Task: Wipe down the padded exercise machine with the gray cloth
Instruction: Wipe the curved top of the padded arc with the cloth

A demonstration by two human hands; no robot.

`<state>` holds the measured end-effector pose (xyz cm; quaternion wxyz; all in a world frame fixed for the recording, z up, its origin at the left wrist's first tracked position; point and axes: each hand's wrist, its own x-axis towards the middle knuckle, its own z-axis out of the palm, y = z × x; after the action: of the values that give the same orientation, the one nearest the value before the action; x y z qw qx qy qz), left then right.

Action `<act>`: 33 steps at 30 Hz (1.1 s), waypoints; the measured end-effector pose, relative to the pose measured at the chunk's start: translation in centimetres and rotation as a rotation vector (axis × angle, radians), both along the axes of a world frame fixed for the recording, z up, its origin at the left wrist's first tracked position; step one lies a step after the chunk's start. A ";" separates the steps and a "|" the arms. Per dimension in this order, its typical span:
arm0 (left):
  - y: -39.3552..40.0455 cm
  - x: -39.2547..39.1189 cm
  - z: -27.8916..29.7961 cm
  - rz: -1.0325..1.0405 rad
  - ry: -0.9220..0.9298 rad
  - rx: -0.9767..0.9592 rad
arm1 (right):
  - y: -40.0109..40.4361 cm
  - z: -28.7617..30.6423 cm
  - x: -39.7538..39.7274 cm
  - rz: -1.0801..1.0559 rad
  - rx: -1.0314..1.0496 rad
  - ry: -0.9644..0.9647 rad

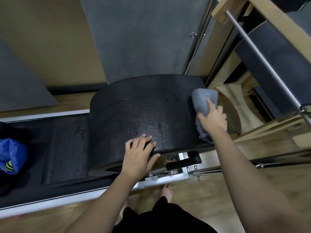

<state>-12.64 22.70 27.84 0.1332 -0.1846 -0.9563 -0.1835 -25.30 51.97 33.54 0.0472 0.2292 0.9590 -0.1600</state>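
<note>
Below my left hand (140, 153), spread flat on the black padded barrel (143, 115), stands my bare foot (166, 190). Right hand (212, 117) grips the gray cloth (202, 101) at the barrel's right edge; a blue bag (11, 155) sits far left.

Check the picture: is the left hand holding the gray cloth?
No, the right hand grips the cloth at the pad's right edge; the left hand rests bare on the pad.

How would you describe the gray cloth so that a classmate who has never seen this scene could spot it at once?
Find the big black arched pad in the middle of the long exercise machine. At its right end, the right hand presses the gray cloth onto the pad's edge. It is the only soft, pale blue-gray thing against that black padding.
</note>
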 end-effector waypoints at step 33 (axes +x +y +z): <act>0.3 -0.3 -0.2 0.025 0.094 -0.024 | -0.4 -0.3 -2.6 -0.203 0.022 -0.003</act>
<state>-12.97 22.96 27.63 0.1780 -0.1827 -0.9533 -0.1615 -27.89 51.55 33.25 0.0295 0.3260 0.9325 -0.1528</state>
